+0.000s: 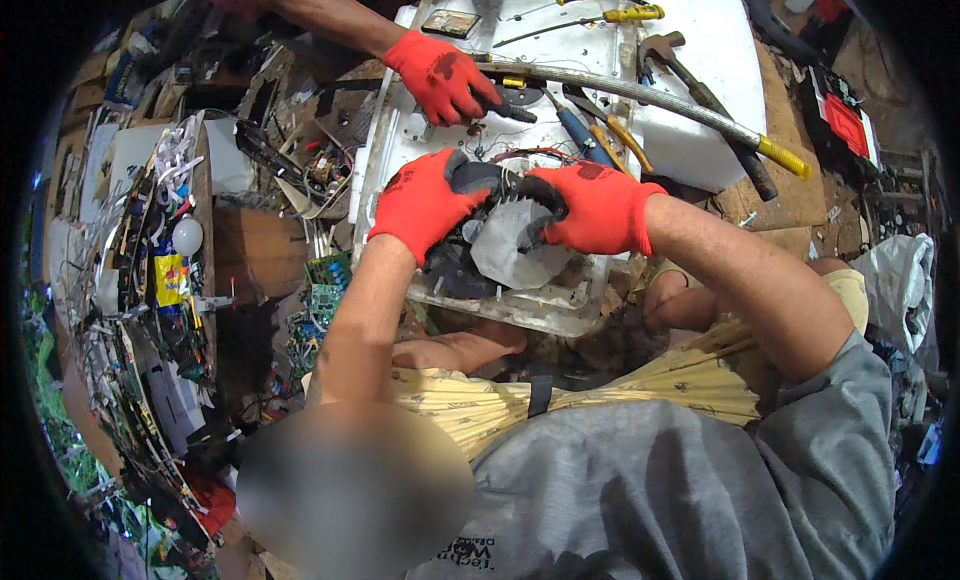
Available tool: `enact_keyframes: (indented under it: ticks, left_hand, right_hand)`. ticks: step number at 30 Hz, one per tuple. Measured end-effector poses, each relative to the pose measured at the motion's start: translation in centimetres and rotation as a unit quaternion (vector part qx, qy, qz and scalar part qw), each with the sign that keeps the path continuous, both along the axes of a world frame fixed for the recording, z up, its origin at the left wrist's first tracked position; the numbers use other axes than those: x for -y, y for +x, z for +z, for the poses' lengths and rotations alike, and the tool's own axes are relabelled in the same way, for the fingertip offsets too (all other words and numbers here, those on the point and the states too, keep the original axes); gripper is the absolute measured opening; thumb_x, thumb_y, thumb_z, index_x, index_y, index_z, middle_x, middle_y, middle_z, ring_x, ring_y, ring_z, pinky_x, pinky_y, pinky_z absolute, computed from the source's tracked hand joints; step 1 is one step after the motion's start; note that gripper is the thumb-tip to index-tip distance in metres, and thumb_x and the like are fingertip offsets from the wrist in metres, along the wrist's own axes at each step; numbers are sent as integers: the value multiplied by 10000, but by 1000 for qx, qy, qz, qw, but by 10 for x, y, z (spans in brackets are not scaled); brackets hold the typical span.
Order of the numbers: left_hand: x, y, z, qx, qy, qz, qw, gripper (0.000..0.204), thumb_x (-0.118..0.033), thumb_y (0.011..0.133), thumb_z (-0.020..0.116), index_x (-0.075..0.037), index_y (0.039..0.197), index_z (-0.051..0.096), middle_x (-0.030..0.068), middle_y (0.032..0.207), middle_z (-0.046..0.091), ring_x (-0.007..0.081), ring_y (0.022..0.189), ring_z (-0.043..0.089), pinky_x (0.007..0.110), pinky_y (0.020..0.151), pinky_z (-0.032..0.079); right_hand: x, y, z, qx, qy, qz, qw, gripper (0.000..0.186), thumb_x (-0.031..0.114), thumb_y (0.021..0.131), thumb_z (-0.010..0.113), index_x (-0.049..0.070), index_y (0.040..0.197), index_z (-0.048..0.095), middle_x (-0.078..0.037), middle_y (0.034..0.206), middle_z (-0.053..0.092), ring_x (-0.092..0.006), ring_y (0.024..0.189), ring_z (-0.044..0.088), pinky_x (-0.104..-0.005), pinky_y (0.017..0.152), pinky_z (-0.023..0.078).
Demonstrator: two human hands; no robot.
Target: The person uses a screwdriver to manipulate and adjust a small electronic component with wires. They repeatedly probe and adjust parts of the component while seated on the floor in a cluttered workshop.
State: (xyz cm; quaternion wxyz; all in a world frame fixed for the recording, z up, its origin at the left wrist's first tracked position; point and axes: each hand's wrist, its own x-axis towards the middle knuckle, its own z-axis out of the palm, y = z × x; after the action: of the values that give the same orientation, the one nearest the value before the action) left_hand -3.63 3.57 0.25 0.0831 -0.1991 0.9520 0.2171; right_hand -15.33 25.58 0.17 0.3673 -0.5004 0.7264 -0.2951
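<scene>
Both my hands wear red gloves with dark palms and meet over a dark mechanical part with a flat grey metal plate (515,248) on its near side. My left hand (425,202) is closed on the part's left side, thumb and fingers curled at its upper edge. From the right, my right hand (597,210) grips the same part, its fingertips bent over the grey plate. A black curved base (452,278) shows under the left side. Fingers hide much of the part. Thin wires (520,152) lie just beyond it.
Another person's red-gloved hand (440,78) reaches in from the upper left, holding a dark object. On the white work surface (560,325) lie pliers (625,140), a long metal rod (660,98), a hammer (710,105) and a screwdriver (600,18). Electronic scrap (150,310) is piled left.
</scene>
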Motion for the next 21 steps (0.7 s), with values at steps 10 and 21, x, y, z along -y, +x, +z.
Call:
enact_keyframes:
  ticks: [10,21]
  left_hand:
    - [2,-4,-20,-15,104,23,994,365,-222,810,786,-22,1098,688,141,1003,743,215,893,709,357,813,538]
    - [19,0,-27,-16,117,45,992,489,-303,838,771,-54,1236,635,162,1139,708,266,994,672,369,893,511]
  right_hand:
    - [-6,9,14,-55,12,32,998,441,274,827,693,59,1199,596,-223,1081,695,-393,1038,663,-447,918,510]
    - [3,-17,-3,32,7,-153,988,330,273,836,751,23,1046,707,-89,848,717,-171,758,657,-339,707,523]
